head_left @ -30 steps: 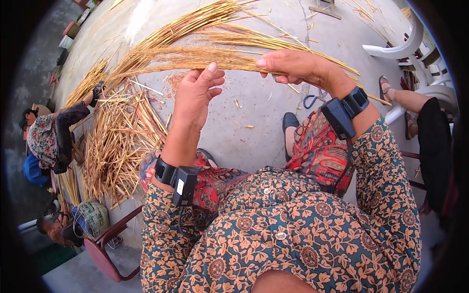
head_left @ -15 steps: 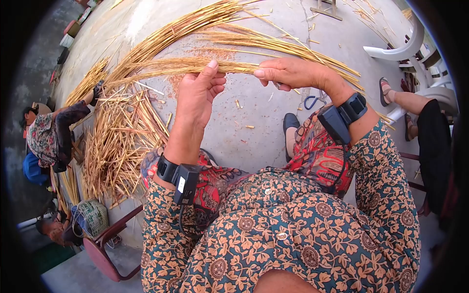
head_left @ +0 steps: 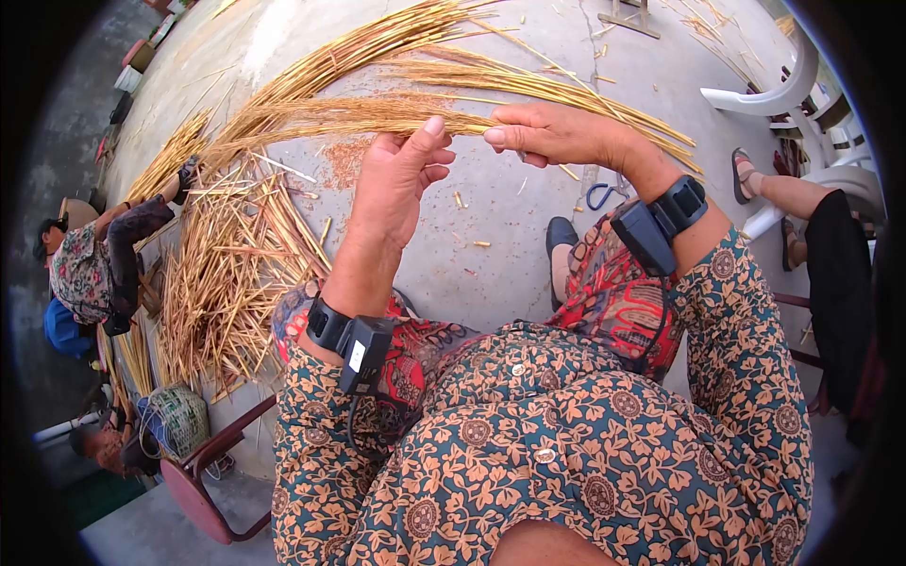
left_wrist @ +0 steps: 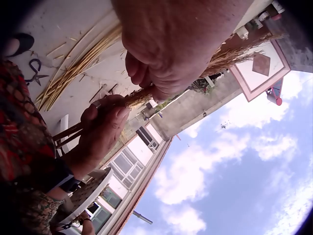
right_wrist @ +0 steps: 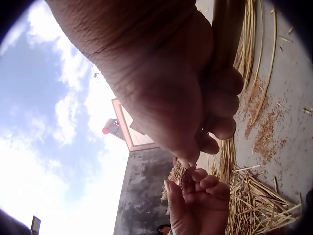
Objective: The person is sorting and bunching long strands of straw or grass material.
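Left hand (head_left: 394,184) and right hand (head_left: 562,134) hold one slim bundle of stalks (head_left: 363,117) between them, raised above the floor (head_left: 453,274). Leftmost, a loose pile of cut stalks (head_left: 231,274) lies on the floor, and a long sheaf (head_left: 354,57) stretches beyond the bundle. The bundle's feathery heads reach out to the left, above a patch of reddish chaff (head_left: 344,162). Next, the left hand pinches the bundle, thumb laid along it, the other fingers loosely bent below. Just beside it, the right hand grips the stalks from above, its fingers curled under and the thumb pointing toward the left hand. Farther right, blue-handled scissors (head_left: 600,195) lie on the floor, then a white chair (head_left: 769,99) stands at the edge.
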Available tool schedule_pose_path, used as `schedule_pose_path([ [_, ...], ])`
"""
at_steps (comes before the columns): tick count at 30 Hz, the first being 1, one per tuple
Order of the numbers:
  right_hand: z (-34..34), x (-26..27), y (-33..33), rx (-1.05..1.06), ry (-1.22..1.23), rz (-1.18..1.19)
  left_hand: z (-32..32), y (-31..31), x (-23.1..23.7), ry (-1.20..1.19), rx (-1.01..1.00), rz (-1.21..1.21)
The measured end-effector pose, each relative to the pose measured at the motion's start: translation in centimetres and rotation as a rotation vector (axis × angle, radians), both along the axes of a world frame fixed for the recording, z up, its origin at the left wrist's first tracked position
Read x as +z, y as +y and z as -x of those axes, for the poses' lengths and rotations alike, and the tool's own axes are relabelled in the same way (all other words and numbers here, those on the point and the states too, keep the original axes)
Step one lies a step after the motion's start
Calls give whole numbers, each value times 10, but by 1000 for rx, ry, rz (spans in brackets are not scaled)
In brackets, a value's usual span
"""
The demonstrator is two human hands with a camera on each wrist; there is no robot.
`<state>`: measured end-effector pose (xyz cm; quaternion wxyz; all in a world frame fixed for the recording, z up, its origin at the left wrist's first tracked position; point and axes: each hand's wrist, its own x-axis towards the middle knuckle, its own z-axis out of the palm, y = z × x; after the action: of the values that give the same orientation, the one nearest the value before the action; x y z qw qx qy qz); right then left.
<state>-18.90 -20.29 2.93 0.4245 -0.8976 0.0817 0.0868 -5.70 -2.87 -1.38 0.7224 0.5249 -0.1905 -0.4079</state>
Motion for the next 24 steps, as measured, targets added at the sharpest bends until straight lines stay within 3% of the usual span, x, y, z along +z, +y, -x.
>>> schedule_pose_path([
  [9, -3, -1, -3, 8, -12, 66, 6, 2, 3, 50, -124, -124],
  [24, -3, -1, -2, 14, -30, 184, 10, -6, -5, 18, -58, -150],
])
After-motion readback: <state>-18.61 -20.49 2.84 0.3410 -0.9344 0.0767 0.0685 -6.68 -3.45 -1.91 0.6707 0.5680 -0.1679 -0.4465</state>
